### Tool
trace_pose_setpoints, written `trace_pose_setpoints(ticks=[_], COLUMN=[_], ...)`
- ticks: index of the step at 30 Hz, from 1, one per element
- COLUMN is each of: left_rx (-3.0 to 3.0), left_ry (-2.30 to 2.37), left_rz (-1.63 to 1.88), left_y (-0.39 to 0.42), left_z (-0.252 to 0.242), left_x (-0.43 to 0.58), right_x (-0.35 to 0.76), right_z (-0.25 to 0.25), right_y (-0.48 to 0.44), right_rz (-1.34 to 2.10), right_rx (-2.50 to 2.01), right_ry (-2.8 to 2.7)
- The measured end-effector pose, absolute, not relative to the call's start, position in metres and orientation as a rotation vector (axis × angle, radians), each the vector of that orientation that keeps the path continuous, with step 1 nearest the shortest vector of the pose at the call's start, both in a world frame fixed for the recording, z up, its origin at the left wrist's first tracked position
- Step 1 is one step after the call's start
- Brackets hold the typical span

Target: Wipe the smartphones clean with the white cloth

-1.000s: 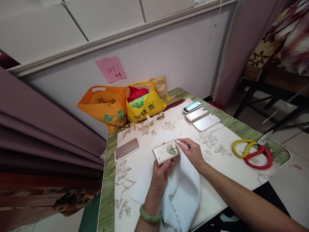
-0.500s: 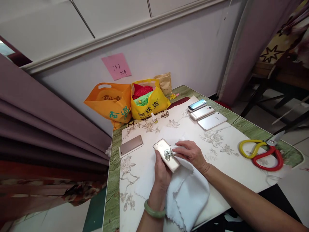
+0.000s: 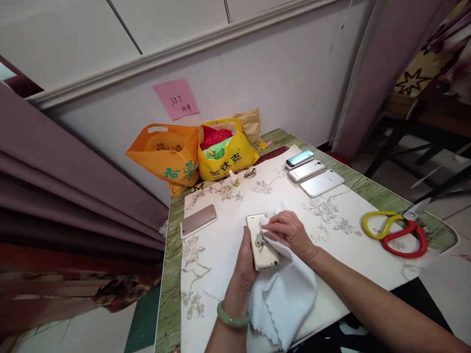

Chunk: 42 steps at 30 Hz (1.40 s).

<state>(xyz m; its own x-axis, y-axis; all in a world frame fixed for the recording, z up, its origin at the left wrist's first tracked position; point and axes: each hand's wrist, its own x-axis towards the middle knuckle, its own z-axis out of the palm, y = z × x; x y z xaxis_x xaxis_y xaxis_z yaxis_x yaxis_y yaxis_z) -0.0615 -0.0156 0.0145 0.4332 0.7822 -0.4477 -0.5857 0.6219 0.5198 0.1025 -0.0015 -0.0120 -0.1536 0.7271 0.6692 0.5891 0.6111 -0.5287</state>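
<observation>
Floral sheet [image 3: 331, 225] below; left fingers [image 3: 247, 241] clasp phone [image 3: 268, 258]; right fingers [image 3: 279, 227], angled inward, pinch cloth [image 3: 289, 289].

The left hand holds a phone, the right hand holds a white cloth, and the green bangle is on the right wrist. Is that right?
Not quite: the head view shows the green bangle on the left wrist. The left hand holds a phone, the right hand a white cloth.

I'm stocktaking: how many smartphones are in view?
5: a pale-gold smartphone in the left hand, a brownish one lying farther left, and, side by side at back right, a blue-screened one, a light-backed one and a silver one. Others may be hidden.
</observation>
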Motion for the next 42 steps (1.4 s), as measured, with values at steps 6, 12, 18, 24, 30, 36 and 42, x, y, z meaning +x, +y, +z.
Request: trace_pose_setpoints(ticks=[6,12,18,24,30,36,42], left_rx=[0.164,0.221,0.405,0.448,0.429,0.400,0.256], left_ry=[0.725,0.850,0.953,0.964,0.954,0.928,0.757], left_rz=[1.065,1.131,1.144,1.130,1.143,1.148,0.950], left_y=[-0.009,-0.009,-0.012,-0.013,-0.013,-0.014,-0.014], left_z=[0.013,0.009,0.011,0.010,0.009,0.012,0.018], left_x=[-0.066,-0.065,-0.060,-0.058,-0.060,-0.062,-0.063], right_x=[0.100,0.100,0.090,0.087,0.092,0.089,0.087], right_z=[-0.006,-0.007,-0.011,-0.009,-0.005,-0.003,-0.012], right_y=[-0.003,-0.005,-0.007,-0.008,-0.012,-0.014,-0.009], right_rz=[0.271,0.313,0.299,0.323,0.339,0.205,0.132], right_rx=[-0.832,-0.834,-1.010,-1.062,-0.931,-0.880,-1.055], right_ry=[-2.036,-2.014,-1.868,-1.863,-1.854,-1.909,-1.756])
